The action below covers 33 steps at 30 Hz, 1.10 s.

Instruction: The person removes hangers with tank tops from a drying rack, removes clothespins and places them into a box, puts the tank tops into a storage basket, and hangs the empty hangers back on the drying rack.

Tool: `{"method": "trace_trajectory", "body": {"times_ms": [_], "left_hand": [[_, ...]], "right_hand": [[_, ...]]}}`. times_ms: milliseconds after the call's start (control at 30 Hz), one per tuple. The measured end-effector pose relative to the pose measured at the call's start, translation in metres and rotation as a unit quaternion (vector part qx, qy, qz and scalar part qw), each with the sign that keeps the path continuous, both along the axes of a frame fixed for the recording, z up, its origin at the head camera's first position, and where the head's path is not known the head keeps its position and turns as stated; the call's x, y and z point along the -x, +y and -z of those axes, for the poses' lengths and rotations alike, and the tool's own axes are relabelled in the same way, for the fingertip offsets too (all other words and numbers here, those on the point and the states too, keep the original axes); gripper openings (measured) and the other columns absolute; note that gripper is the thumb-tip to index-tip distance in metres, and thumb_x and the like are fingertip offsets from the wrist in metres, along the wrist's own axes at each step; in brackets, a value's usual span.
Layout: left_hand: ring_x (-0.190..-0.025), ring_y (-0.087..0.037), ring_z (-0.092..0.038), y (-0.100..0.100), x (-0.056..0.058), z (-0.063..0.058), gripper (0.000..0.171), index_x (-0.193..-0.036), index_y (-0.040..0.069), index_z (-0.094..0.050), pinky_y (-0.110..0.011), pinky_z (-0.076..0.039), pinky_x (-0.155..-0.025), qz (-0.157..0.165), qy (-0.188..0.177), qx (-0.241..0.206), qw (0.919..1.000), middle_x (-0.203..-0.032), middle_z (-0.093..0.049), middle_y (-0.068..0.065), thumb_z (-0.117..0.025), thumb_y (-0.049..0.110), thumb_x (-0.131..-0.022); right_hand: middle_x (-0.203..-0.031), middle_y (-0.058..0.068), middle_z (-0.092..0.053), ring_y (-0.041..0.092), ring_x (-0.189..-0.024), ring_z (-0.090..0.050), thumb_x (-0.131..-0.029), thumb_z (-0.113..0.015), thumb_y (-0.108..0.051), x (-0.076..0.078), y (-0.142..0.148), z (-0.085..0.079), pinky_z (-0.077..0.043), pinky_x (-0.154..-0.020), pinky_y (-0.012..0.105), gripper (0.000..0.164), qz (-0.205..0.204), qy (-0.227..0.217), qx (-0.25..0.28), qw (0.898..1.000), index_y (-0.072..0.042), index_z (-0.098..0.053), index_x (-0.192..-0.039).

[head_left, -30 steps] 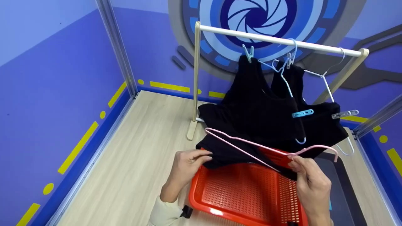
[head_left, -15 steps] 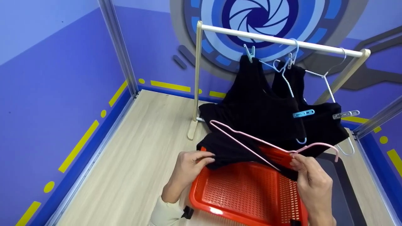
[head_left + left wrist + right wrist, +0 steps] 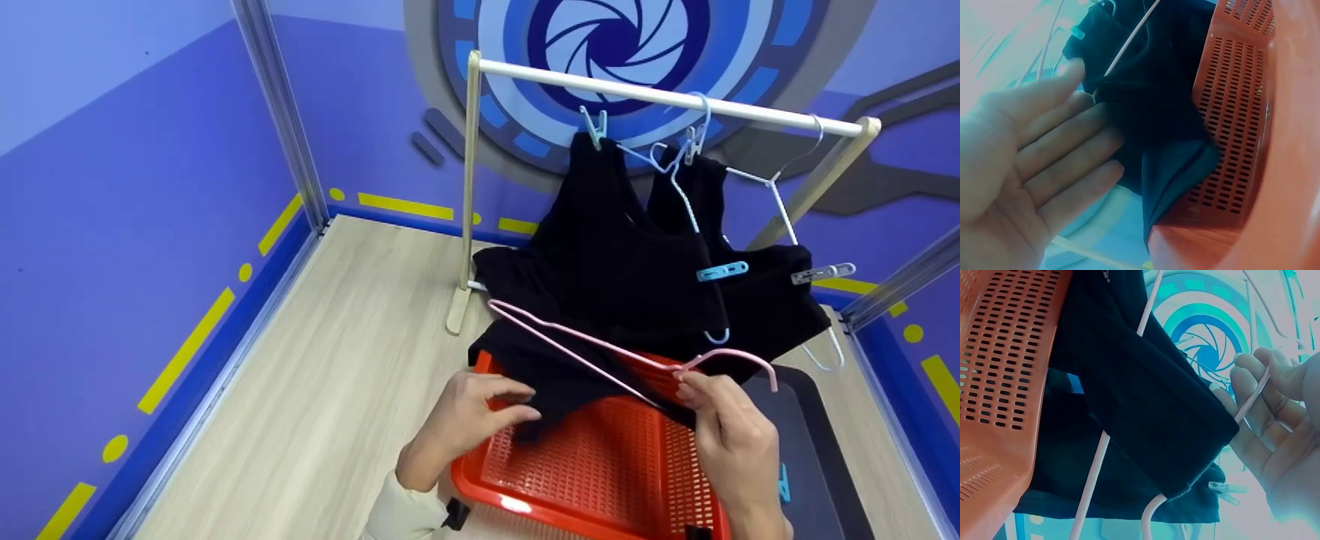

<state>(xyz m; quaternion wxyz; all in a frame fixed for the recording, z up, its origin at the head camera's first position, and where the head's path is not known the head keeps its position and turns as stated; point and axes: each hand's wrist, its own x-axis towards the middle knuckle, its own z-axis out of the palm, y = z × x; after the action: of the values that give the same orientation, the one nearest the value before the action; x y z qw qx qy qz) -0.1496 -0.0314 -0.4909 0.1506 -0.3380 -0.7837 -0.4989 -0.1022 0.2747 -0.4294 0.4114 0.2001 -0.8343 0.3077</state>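
My right hand (image 3: 739,439) pinches a pink hanger (image 3: 574,331) close to its hook, which points right in the head view. A strap of a black tank-style garment (image 3: 551,379) loops over the hanger's arm beside those fingers, as the right wrist view shows (image 3: 1145,405). The garment's other part drapes across the back-left rim of the red basket (image 3: 517,504) and droops inside. My left hand (image 3: 476,416) has its thumb and fingers spread apart, holding nothing, just beside the drooping cloth. In the left wrist view its fingers (image 3: 1067,149) lie nearly straight near the fabric.
Behind the basket stands a rack with a white rail (image 3: 570,79). Black garments (image 3: 622,262) hang there on blue and white hangers, with clothespins (image 3: 723,271) attached. A dark tray (image 3: 814,435) holding a blue clothespin (image 3: 784,484) lies right of the basket. Blue walls enclose the table.
My left hand has let go of the black garment's edge and moved right and down. The freed cloth has sagged into the basket. My right hand and the pink hanger have shifted slightly left.
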Motion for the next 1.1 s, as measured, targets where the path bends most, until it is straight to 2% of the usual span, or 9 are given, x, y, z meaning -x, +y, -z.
{"method": "trace_trajectory", "body": {"times_ms": [100,167,333,433,600,767,833,967,1100], "left_hand": [[-0.085,-0.006,-0.068,0.000,0.000,-0.005,0.027,-0.098,0.012,-0.077,-0.021,-0.052,-0.079,-0.006,0.027,-0.014,0.9995,-0.092,-0.073,0.005,-0.079,0.031,-0.079],[-0.084,-0.006,-0.068,0.000,0.001,-0.012,0.024,-0.098,0.011,-0.077,-0.020,-0.053,-0.077,-0.020,0.064,-0.035,0.9972,-0.092,-0.073,0.004,-0.080,0.027,-0.079],[-0.090,-0.012,-0.068,-0.001,0.004,-0.031,0.027,-0.104,0.009,-0.075,-0.025,-0.054,-0.080,-0.061,0.161,-0.090,0.9809,-0.099,-0.072,-0.001,-0.082,0.014,-0.078],[-0.104,-0.021,-0.066,-0.002,0.005,-0.039,0.039,-0.112,0.004,-0.072,-0.033,-0.051,-0.090,-0.068,0.189,-0.094,0.9752,-0.110,-0.070,-0.007,-0.083,0.013,-0.076],[-0.118,-0.026,-0.058,0.002,0.008,-0.036,0.045,-0.118,0.004,-0.069,-0.041,-0.045,-0.099,-0.066,0.187,-0.059,0.9783,-0.120,-0.066,-0.010,-0.082,0.012,-0.076],[-0.118,-0.021,-0.058,0.002,0.010,-0.027,0.035,-0.116,0.006,-0.071,-0.040,-0.041,-0.104,-0.065,0.153,-0.005,0.9860,-0.117,-0.068,-0.007,-0.076,0.017,-0.083],[-0.115,-0.021,-0.060,0.002,0.011,-0.025,0.032,-0.114,0.006,-0.072,-0.041,-0.040,-0.104,-0.064,0.147,0.013,0.9869,-0.115,-0.069,-0.006,-0.073,0.020,-0.085],[-0.102,-0.021,-0.065,0.004,0.012,-0.021,0.029,-0.112,0.008,-0.073,-0.039,-0.048,-0.096,-0.064,0.153,0.021,0.9860,-0.106,-0.070,-0.004,-0.073,0.020,-0.085],[-0.088,-0.012,-0.065,0.008,0.012,-0.017,0.025,-0.107,0.011,-0.075,-0.025,-0.052,-0.080,-0.060,0.151,0.018,0.9865,-0.096,-0.070,0.001,-0.076,0.012,-0.083]], "right_hand": [[-0.084,0.004,-0.068,0.007,-0.080,-0.062,-0.078,-0.061,0.020,-0.001,-0.001,0.000,-0.046,-0.079,0.010,0.030,-0.002,0.005,-0.004,1.000,-0.002,-0.073,-0.095],[-0.084,0.003,-0.068,0.007,-0.080,-0.062,-0.080,-0.062,0.016,-0.002,-0.002,0.000,-0.045,-0.079,0.010,0.026,-0.001,0.008,-0.008,1.000,-0.002,-0.074,-0.095],[-0.088,0.001,-0.068,0.008,-0.082,-0.062,-0.089,-0.063,0.001,-0.005,-0.005,-0.001,-0.044,-0.081,0.009,0.014,0.007,0.000,-0.029,1.000,-0.006,-0.074,-0.095],[-0.091,0.000,-0.069,0.010,-0.084,-0.063,-0.093,-0.063,-0.009,-0.007,-0.006,-0.001,-0.043,-0.084,0.009,0.011,0.006,-0.004,-0.042,0.999,-0.007,-0.074,-0.095],[-0.096,0.002,-0.070,0.014,-0.089,-0.063,-0.097,-0.060,-0.017,-0.008,-0.009,-0.002,-0.042,-0.089,0.011,0.017,-0.015,-0.003,-0.047,0.999,-0.007,-0.074,-0.095],[-0.099,0.001,-0.071,0.013,-0.095,-0.064,-0.098,-0.058,-0.021,-0.009,-0.010,0.000,-0.043,-0.091,0.013,0.020,-0.027,-0.006,-0.057,0.998,-0.009,-0.075,-0.097],[-0.101,-0.001,-0.071,0.013,-0.096,-0.064,-0.096,-0.061,-0.017,-0.009,-0.009,0.000,-0.043,-0.092,0.013,0.016,-0.025,-0.014,-0.066,0.997,-0.011,-0.075,-0.098],[-0.103,-0.004,-0.071,0.011,-0.096,-0.064,-0.091,-0.065,-0.008,-0.010,-0.009,0.001,-0.042,-0.092,0.012,0.014,-0.027,-0.034,-0.078,0.996,-0.014,-0.075,-0.100],[-0.102,-0.005,-0.070,0.012,-0.093,-0.064,-0.099,-0.057,-0.021,-0.009,-0.011,0.001,-0.042,-0.090,0.010,0.019,-0.036,-0.039,-0.085,0.995,-0.015,-0.075,-0.100]]}}
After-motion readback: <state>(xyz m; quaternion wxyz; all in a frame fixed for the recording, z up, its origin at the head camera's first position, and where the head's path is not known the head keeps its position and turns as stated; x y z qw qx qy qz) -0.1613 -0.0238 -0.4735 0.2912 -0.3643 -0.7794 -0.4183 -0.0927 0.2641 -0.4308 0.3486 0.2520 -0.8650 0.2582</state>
